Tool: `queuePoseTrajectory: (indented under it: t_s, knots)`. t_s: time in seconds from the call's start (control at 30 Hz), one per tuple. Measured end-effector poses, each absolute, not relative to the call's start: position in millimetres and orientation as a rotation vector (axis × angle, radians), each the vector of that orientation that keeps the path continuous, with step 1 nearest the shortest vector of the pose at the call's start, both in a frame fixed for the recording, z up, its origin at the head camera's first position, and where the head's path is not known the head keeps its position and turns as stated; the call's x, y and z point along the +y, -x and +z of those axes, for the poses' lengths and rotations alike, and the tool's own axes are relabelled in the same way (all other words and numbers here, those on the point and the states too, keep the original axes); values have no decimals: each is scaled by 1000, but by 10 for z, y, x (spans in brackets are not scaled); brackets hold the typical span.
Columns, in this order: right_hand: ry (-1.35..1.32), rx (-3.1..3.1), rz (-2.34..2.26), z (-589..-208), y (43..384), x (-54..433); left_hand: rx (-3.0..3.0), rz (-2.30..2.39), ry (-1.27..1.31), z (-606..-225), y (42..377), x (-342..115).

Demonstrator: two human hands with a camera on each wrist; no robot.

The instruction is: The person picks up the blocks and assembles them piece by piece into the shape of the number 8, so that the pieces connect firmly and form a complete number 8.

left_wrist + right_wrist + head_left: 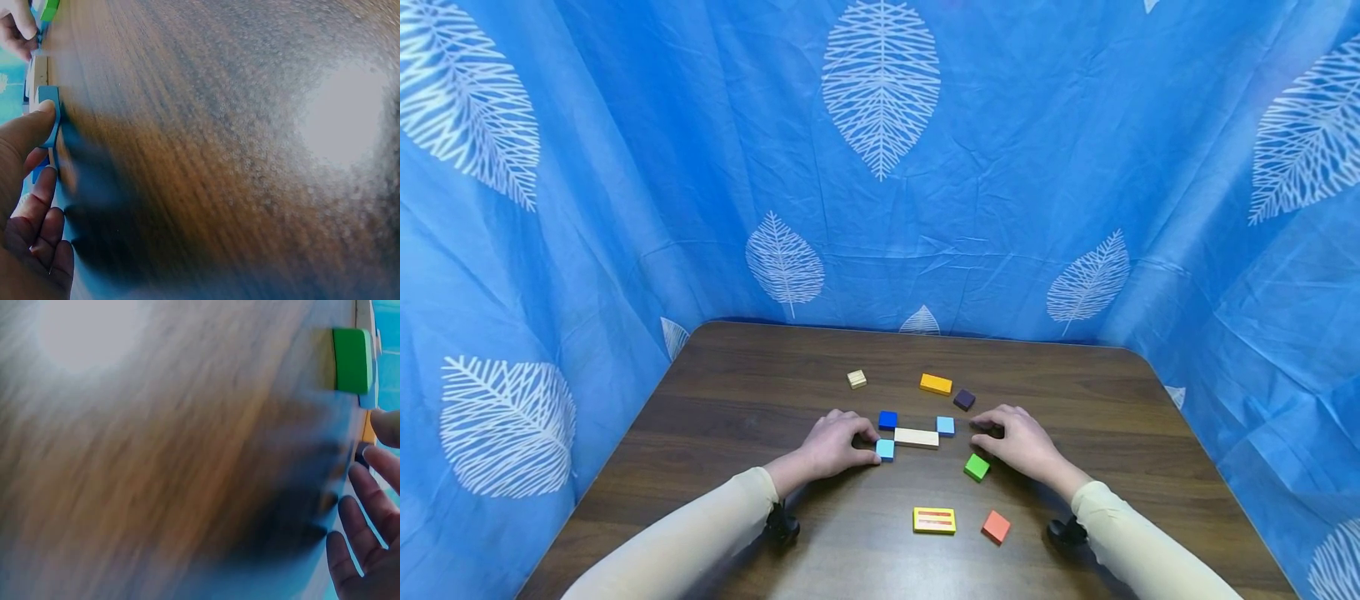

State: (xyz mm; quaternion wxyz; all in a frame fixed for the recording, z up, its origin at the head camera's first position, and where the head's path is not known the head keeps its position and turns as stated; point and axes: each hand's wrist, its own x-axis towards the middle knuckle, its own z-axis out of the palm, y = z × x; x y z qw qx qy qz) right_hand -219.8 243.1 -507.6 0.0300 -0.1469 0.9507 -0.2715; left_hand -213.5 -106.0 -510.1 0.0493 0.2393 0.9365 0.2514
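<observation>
My left hand (835, 444) pinches a light blue block (885, 450) between thumb and index finger. In the left wrist view the thumb lies on the near face of that light blue block (49, 115), while the other fingers curl loosely below. A cream bar (916, 438) lies just right of it, with a dark blue block (888, 420) at the bar's left end and another light blue block (945, 427) at its right end. My right hand (1017, 440) hovers low over the table holding nothing, fingers apart. Nearest to it is a green block (977, 467), also in the right wrist view.
Toward the back lie a small beige block (857, 379), an orange block (936, 384) and a dark purple block (964, 400). Nearer the front are a yellow block with red stripes (934, 521) and a red-orange block (996, 527). A blue leaf-print curtain (880, 217) surrounds the wooden table (760, 375).
</observation>
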Motion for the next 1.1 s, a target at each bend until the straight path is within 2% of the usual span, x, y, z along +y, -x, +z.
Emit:
queuePoseTrajectory:
  t_s: [0.37, 0.73, 1.1]
  knots:
    - [502, 2629, -939, -5001, 2119, 2666, 2843, 767, -719, -5093, 2123, -1054]
    - [754, 2581, -880, -4977, 2091, 2702, 2848, 773, -722, -5101, 2122, -1056]
    - [751, 2640, -824, -5004, 2063, 2673, 2850, 767, -720, -5084, 2121, -1050]
